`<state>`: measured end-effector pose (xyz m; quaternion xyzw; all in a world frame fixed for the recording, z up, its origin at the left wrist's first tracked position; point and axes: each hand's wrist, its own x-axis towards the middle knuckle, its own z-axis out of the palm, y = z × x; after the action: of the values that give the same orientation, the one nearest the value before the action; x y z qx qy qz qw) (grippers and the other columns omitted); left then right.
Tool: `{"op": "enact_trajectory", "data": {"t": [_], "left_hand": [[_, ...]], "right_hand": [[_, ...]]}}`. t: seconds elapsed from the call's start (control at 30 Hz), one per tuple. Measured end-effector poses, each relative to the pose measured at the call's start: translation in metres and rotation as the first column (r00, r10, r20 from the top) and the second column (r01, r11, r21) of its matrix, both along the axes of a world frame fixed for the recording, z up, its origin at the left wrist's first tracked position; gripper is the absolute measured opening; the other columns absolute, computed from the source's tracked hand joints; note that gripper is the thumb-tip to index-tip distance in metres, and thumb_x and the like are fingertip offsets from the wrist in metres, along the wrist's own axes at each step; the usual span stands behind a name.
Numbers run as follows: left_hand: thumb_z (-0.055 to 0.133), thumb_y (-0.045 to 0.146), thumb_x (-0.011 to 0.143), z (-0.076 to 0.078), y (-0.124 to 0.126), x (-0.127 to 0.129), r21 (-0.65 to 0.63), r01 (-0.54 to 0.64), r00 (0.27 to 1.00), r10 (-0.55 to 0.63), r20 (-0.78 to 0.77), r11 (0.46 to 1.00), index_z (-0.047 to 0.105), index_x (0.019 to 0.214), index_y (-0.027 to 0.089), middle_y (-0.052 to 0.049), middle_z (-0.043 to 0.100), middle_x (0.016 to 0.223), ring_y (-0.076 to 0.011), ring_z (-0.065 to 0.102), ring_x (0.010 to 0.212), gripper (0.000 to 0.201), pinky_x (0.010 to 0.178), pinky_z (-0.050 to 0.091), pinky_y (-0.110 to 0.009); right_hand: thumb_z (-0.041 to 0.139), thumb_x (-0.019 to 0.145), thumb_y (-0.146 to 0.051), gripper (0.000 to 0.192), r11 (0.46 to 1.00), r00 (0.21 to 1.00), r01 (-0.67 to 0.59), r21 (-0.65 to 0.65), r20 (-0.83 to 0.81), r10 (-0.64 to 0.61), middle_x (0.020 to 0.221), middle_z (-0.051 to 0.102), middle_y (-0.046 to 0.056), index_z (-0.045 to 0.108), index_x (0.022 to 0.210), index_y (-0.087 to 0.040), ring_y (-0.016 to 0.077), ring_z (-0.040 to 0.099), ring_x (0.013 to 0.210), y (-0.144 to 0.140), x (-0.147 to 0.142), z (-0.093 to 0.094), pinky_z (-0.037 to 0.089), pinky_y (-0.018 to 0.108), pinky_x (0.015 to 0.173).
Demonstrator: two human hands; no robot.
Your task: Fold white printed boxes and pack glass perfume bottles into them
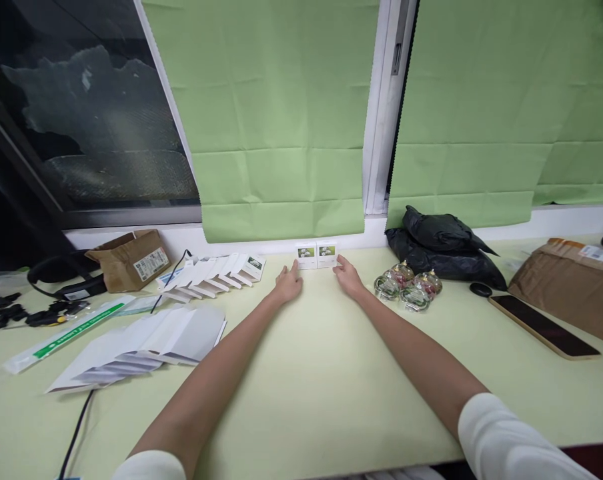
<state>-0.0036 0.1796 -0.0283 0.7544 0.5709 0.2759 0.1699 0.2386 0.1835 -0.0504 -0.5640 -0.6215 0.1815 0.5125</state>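
Two small white boxes with flower pictures stand side by side against the wall under the window: the left box [306, 255] and the right box [326, 254]. My left hand [287, 284] reaches to the left box and its fingertips touch its lower left corner. My right hand [349, 276] reaches to the right box, fingertips at its lower right edge. Both hands rest on the pale green table [311, 373] with fingers loosely extended; neither grips anything.
A row of flat white boxes [216, 272] lies left of my hands, with white folded cartons [146, 343] nearer me. Glass ornaments [406, 285], a black bag [444, 250], a phone [541, 325] and a brown parcel [566, 283] lie right. A cardboard box [131, 259] sits far left.
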Motion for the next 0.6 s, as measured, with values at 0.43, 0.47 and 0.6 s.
{"op": "enact_trajectory", "data": {"t": [0.43, 0.47, 0.6], "left_hand": [[0.045, 0.034, 0.1, 0.002, -0.013, 0.004, 0.115, 0.025, 0.973, 0.002, -0.231, 0.993, 0.03, 0.159, 0.006, -0.026, 0.061, 0.141, -0.0383, 0.041, 0.147, 0.067, 0.119, 0.027, -0.051], [0.044, 0.034, 0.1, 0.002, -0.014, 0.004, 0.127, 0.024, 0.972, 0.006, -0.233, 0.992, 0.03, 0.159, 0.006, -0.026, 0.06, 0.142, -0.0379, 0.042, 0.146, 0.067, 0.119, 0.028, -0.05], [0.043, 0.034, 0.101, 0.002, -0.019, 0.003, 0.17, 0.024, 0.972, 0.017, -0.233, 0.985, 0.036, 0.156, 0.01, -0.023, 0.056, 0.147, -0.036, 0.047, 0.141, 0.06, 0.117, 0.031, -0.049]], "right_hand": [[0.051, 0.092, -0.026, 0.058, 0.995, 0.996, -0.055, -0.082, -0.074, 0.049, 0.15, 0.056, 0.012, 0.042, 0.149, -0.022, 0.0201, 0.068, 0.11, -0.008, -0.002, 0.007, 0.054, 0.035, 0.098], [0.05, 0.093, -0.026, 0.058, 0.996, 0.997, -0.048, -0.081, -0.061, 0.043, 0.15, 0.056, 0.013, 0.041, 0.15, -0.022, 0.02, 0.068, 0.109, -0.009, -0.002, 0.007, 0.054, 0.035, 0.098], [0.049, 0.094, -0.027, 0.058, 0.997, 1.0, -0.013, -0.077, 0.015, 0.014, 0.145, 0.055, 0.016, 0.038, 0.151, -0.018, 0.0199, 0.068, 0.102, -0.012, -0.005, 0.006, 0.053, 0.037, 0.098]]}}
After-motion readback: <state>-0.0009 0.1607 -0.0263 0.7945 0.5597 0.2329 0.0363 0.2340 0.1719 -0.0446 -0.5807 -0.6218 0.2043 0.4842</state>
